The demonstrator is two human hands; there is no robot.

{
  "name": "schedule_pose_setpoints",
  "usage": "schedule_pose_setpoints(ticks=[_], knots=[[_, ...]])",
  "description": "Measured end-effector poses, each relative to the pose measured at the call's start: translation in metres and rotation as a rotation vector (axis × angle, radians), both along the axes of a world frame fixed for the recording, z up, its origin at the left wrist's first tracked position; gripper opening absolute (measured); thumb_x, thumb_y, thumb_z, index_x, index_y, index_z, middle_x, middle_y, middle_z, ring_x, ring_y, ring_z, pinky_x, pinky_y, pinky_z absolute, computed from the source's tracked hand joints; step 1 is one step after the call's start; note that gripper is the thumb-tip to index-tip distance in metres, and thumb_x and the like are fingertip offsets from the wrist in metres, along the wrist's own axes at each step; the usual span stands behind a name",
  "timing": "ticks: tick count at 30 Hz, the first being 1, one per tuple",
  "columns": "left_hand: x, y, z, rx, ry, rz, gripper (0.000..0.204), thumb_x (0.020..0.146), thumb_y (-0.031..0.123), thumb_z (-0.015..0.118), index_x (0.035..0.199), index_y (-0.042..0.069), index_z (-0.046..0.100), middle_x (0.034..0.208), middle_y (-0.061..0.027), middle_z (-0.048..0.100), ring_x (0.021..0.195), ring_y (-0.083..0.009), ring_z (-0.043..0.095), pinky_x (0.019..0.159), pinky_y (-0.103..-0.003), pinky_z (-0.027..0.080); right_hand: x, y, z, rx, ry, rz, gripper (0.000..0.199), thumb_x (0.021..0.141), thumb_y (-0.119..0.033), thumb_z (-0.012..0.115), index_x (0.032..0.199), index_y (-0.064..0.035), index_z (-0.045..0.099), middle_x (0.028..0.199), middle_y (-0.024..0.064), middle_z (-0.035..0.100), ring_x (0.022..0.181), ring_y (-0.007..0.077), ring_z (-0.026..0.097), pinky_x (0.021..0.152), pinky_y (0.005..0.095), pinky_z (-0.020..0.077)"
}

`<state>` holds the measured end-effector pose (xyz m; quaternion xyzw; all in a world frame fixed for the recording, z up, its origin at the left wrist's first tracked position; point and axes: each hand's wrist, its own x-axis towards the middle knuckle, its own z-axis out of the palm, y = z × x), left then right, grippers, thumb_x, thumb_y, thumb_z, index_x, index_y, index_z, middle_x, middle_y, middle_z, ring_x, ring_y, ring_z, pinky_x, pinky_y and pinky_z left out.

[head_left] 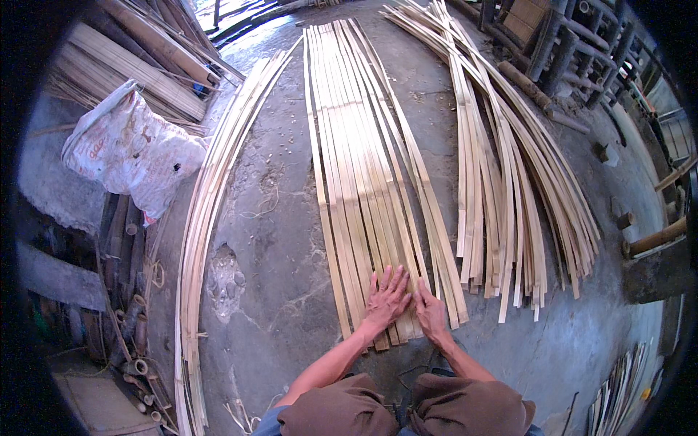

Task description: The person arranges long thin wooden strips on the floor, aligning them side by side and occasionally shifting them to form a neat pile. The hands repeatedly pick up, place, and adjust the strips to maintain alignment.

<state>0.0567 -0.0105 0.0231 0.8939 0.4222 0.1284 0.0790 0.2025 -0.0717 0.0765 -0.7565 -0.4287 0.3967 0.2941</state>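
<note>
Long pale bamboo strips (pixel 360 152) lie side by side on the concrete floor, running away from me. My left hand (pixel 387 296) rests flat, fingers spread, on the near ends of these strips. My right hand (pixel 431 311) lies just to its right on the same strips, with its fingers curled over a strip at the bundle's right side. Whether it pinches that strip I cannot tell. Both forearms come up from my knees, which are covered in brown cloth.
A second loose heap of bamboo strips (pixel 502 182) fans out to the right. A narrow curved bundle of strips (pixel 207 211) lies to the left. A white sack (pixel 131 149) sits on stacked bamboo at the far left. Bamboo poles (pixel 131 341) and a wooden frame (pixel 574 43) line the edges.
</note>
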Motion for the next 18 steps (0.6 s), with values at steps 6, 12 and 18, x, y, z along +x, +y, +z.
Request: schedule_pose_setpoints(ticks=[6, 12, 18], knots=[[0.002, 0.001, 0.004, -0.020, -0.039, -0.001, 0.057, 0.097, 0.041, 0.056, 0.147, 0.016, 0.049, 0.159, -0.0049, 0.036, 0.151, -0.0297, 0.024, 0.122, -0.054, 0.011, 0.008, -0.009, -0.041, 0.324, -0.121, 0.069, 0.047, 0.101, -0.020, 0.057, 0.146, -0.0070, 0.048, 0.097, 0.0311, 0.065, 0.082, 0.0303, 0.069, 0.075, 0.0384, 0.0524], [0.003, 0.001, 0.004, -0.035, -0.026, -0.009, 0.058, 0.096, 0.042, 0.057, 0.147, 0.016, 0.049, 0.159, -0.0046, 0.036, 0.150, -0.0294, 0.024, 0.122, -0.054, 0.010, 0.017, -0.010, -0.067, 0.432, -0.067, 0.061, 0.050, 0.105, -0.019, 0.050, 0.152, -0.0082, 0.039, 0.082, 0.0104, 0.065, 0.068, 0.0199, 0.059, 0.065, 0.0316, 0.0513], [0.002, 0.000, 0.006, -0.041, -0.033, 0.006, 0.059, 0.096, 0.042, 0.057, 0.148, 0.015, 0.048, 0.159, -0.0046, 0.036, 0.151, -0.0293, 0.023, 0.121, -0.054, 0.011, 0.028, -0.006, -0.035, 0.145, 0.252, -0.003, 0.049, 0.108, -0.020, 0.044, 0.156, -0.0143, 0.036, 0.071, -0.0018, 0.055, 0.059, 0.0052, 0.049, 0.054, 0.0219, 0.0462]])
